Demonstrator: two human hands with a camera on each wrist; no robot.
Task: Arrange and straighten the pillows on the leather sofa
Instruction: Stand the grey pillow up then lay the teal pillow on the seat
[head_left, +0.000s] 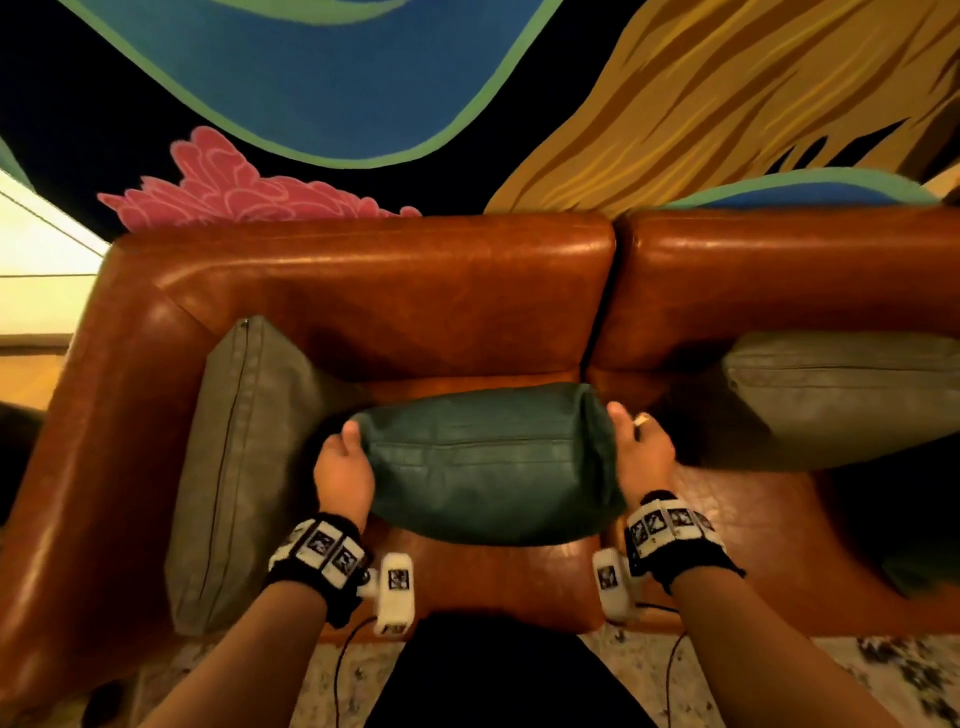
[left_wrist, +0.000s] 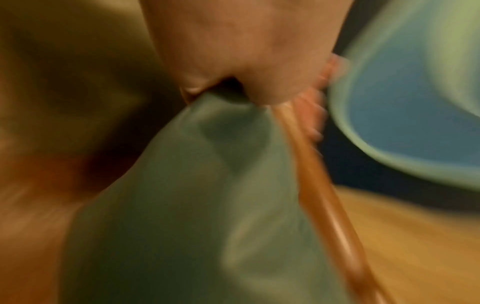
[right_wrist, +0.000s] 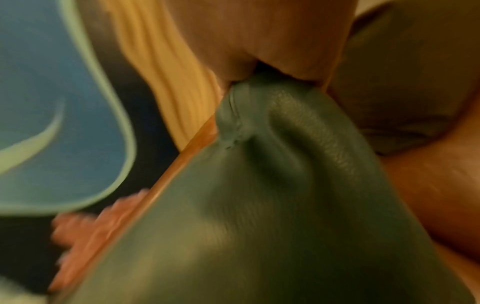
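Note:
A dark green leather pillow (head_left: 488, 462) is held over the seat of the brown leather sofa (head_left: 395, 291), its long side running left to right. My left hand (head_left: 343, 467) grips its left end and my right hand (head_left: 636, 452) grips its right end. In the left wrist view my left hand (left_wrist: 221, 88) pinches a corner of the green pillow (left_wrist: 194, 205). My right hand (right_wrist: 259, 76) pinches the other corner of the pillow (right_wrist: 259, 205) in the right wrist view. A grey-green pillow (head_left: 239, 467) leans against the left armrest. Another grey-green pillow (head_left: 841, 395) lies on the right seat.
A painted mural wall (head_left: 363, 78) rises behind the sofa back. Speckled floor (head_left: 779, 670) shows in front of the seat edge. A gap (head_left: 605, 306) splits the two back cushions. Both wrist views are blurred.

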